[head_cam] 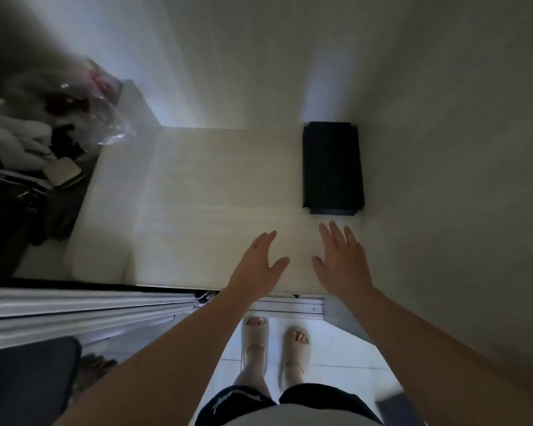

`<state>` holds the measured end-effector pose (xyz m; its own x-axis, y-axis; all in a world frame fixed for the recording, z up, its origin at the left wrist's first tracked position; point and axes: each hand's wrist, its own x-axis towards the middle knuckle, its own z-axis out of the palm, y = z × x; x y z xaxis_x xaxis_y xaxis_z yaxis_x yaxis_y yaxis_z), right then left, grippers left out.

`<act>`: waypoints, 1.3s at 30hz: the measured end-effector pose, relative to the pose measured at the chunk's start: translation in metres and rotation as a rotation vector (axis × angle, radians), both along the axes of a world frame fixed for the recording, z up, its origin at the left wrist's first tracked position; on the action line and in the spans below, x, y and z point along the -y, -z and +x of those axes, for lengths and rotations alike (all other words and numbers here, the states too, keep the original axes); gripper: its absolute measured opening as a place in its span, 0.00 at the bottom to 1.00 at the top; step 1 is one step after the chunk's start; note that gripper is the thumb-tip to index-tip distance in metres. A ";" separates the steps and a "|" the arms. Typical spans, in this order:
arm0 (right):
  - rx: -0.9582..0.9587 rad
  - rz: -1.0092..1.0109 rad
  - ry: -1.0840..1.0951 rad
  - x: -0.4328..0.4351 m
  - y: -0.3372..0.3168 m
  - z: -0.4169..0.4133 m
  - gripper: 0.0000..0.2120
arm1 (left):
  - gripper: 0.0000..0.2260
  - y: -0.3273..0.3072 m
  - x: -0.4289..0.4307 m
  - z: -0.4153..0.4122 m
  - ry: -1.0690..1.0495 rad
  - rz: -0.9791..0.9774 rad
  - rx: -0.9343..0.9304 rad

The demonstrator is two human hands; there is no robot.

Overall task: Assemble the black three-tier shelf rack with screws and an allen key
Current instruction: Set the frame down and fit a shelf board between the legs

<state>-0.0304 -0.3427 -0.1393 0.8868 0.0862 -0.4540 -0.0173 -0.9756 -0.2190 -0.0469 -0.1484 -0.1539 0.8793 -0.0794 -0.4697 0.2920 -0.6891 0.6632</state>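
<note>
Black and matte, the shelf rack [333, 167] stood on the pale, smooth floor [213, 179] close to the right wall [443, 149]. From above it showed as a rectangle with notched corners. Near its front edge, the left hand [259, 262] and right hand [342, 259] hovered apart, fingers straight and spread, holding nothing. Crinkled clear plastic [111, 118] lay far left. 2 beige slippers [296, 345] stood on glossy tiles.

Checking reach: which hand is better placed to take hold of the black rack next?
The right hand: open, its fingertips lie just short of the near edge of the black rack. The left hand, also open, sits farther to the side.
</note>
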 end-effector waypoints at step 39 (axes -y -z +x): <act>0.055 0.500 0.559 0.005 0.012 0.036 0.30 | 0.16 0.024 0.013 0.131 -0.537 -0.636 -0.617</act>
<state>0.0057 -0.3475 -0.1512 0.8791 -0.1995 -0.4330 -0.4575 -0.6084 -0.6485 0.0844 -0.1616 -0.1782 0.4929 -0.1388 -0.8589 0.8699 0.0580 0.4898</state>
